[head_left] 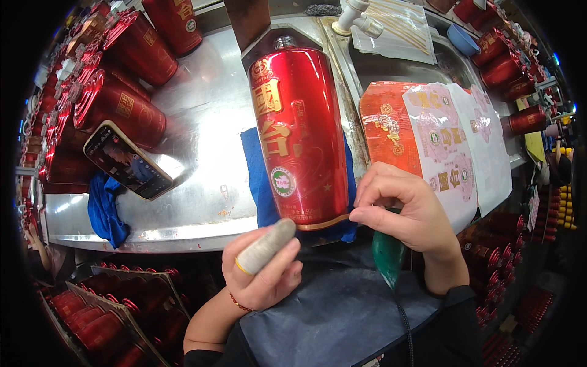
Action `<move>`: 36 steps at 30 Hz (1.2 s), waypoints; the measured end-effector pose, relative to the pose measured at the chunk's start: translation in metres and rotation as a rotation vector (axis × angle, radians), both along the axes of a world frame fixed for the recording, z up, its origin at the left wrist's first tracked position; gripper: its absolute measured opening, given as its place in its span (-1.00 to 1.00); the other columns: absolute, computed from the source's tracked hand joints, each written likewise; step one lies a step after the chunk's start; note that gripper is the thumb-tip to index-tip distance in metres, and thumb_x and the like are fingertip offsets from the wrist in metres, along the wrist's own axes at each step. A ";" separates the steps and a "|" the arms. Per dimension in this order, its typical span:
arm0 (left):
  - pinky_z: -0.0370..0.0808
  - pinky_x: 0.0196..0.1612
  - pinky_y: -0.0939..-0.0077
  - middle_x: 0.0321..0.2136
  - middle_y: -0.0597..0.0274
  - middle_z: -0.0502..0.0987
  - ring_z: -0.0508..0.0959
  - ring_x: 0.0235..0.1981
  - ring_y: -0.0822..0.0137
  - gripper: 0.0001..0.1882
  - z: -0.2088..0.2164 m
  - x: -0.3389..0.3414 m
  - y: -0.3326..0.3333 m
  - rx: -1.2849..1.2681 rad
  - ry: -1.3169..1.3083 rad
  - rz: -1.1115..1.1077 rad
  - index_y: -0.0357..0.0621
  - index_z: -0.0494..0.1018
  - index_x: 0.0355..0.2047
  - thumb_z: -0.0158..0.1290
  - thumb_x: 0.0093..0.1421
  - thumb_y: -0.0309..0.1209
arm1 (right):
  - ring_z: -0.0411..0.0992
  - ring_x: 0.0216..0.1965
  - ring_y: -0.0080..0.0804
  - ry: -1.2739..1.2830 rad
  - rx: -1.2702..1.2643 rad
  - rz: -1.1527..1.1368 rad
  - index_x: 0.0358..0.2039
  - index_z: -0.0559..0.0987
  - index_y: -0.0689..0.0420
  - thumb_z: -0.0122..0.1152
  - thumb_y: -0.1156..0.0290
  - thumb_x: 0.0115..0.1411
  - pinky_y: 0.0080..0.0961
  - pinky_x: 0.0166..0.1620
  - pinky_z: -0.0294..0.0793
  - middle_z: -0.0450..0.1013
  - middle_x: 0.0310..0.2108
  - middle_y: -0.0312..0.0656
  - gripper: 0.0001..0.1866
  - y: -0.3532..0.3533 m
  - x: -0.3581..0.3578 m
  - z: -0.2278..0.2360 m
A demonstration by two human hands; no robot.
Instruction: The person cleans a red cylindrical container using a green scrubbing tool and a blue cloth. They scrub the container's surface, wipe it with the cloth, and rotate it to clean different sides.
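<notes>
A large red bottle [299, 134] with gold characters and a gold band at its base lies on a blue cloth [252, 160], its neck pointing away from me. My left hand [262, 266] is at the near-left of the base. A grey finger cot [266, 247] covers its outstretched index finger, whose tip is at the base edge; the other fingers curl loosely around nothing visible. My right hand [400, 202] is at the base's right corner, thumb and fingers pinched; anything between them is too small to make out. A green teardrop-shaped item [389, 260] with a dark cord hangs below it.
A phone [128, 160] leans against red bottles [119, 109] on the left of the metal worktop [202, 110]. Blue cloth [107, 211] lies near it. Printed decal sheets [440, 147] lie to the right, by a sink with a white pipe [358, 21]. Crated bottles [92, 318] stand below left.
</notes>
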State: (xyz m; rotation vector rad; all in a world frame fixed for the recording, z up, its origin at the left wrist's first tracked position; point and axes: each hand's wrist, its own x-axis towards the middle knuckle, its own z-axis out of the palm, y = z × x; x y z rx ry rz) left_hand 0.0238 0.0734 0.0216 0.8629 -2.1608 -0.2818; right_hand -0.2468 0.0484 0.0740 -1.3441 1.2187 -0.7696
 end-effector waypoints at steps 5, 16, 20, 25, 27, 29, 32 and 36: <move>0.65 -0.08 0.36 -0.03 0.08 0.61 0.60 0.00 0.12 -0.63 0.003 -0.005 -0.003 -0.029 0.005 -0.042 -0.15 0.64 -0.05 0.29 0.08 -0.52 | 0.34 -0.34 -0.64 0.033 -0.018 0.016 -0.43 0.61 0.22 0.39 0.56 0.19 -0.65 -0.31 0.25 0.45 -0.33 -0.30 -0.90 -0.002 -0.001 -0.002; 0.63 -0.13 0.39 -0.01 0.31 0.65 0.52 0.02 0.21 -0.61 0.008 -0.025 -0.013 -0.187 -0.057 -0.047 0.00 0.70 -0.07 0.29 0.03 -0.46 | 0.34 -0.44 -0.65 0.022 -0.040 0.002 -0.42 0.63 0.20 0.44 0.39 0.24 -0.63 -0.38 0.30 0.40 -0.41 -0.31 -0.81 -0.003 0.001 -0.014; 0.46 0.07 0.36 0.12 0.25 0.57 0.41 0.11 0.16 -0.54 0.008 -0.039 -0.016 -0.197 -0.074 0.033 0.01 0.69 -0.03 0.39 -0.02 -0.34 | 0.34 -0.43 -0.65 0.001 -0.047 -0.008 -0.42 0.63 0.20 0.44 0.39 0.23 -0.62 -0.38 0.31 0.40 -0.41 -0.32 -0.82 -0.003 0.003 -0.015; 0.43 0.19 0.19 0.25 -0.01 0.44 0.41 0.20 -0.02 -0.21 0.012 -0.042 -0.036 0.000 -0.005 0.195 -0.24 0.50 0.21 0.41 -0.14 -0.49 | 0.33 -0.43 -0.64 0.031 -0.047 0.002 -0.43 0.62 0.19 0.44 0.39 0.24 -0.63 -0.37 0.30 0.40 -0.41 -0.33 -0.81 -0.002 0.000 -0.012; 0.41 0.23 0.15 0.29 -0.10 0.38 0.41 0.21 -0.06 -0.13 0.011 -0.036 -0.036 0.016 -0.026 0.181 -0.33 0.42 0.26 0.41 -0.15 -0.53 | 0.34 -0.40 -0.64 0.036 -0.030 0.011 -0.43 0.62 0.20 0.42 0.44 0.23 -0.64 -0.34 0.29 0.42 -0.37 -0.32 -0.84 -0.002 -0.002 -0.010; 0.40 0.24 0.13 0.30 -0.11 0.37 0.41 0.22 -0.07 -0.11 0.007 -0.032 -0.036 0.055 0.007 0.169 -0.35 0.39 0.28 0.41 -0.15 -0.53 | 0.35 -0.34 -0.65 0.042 0.004 0.027 -0.42 0.61 0.22 0.39 0.54 0.21 -0.67 -0.29 0.28 0.45 -0.30 -0.29 -0.90 -0.002 -0.003 -0.006; 0.31 0.34 0.12 0.35 -0.18 0.29 0.34 0.32 -0.10 -0.11 -0.001 -0.025 -0.035 0.130 0.042 0.148 -0.40 0.30 0.33 0.42 0.00 -0.46 | 0.35 -0.34 -0.65 0.025 0.013 0.020 -0.42 0.62 0.22 0.38 0.55 0.21 -0.67 -0.29 0.29 0.46 -0.30 -0.29 -0.90 -0.001 -0.004 -0.006; 0.25 0.40 0.13 0.38 -0.20 0.24 0.29 0.38 -0.10 -0.14 -0.008 -0.021 -0.031 0.286 0.117 0.145 -0.43 0.24 0.36 0.38 0.13 -0.39 | 0.35 -0.34 -0.65 0.022 0.032 0.020 -0.42 0.61 0.22 0.38 0.55 0.21 -0.67 -0.29 0.29 0.46 -0.30 -0.29 -0.90 -0.001 -0.003 -0.005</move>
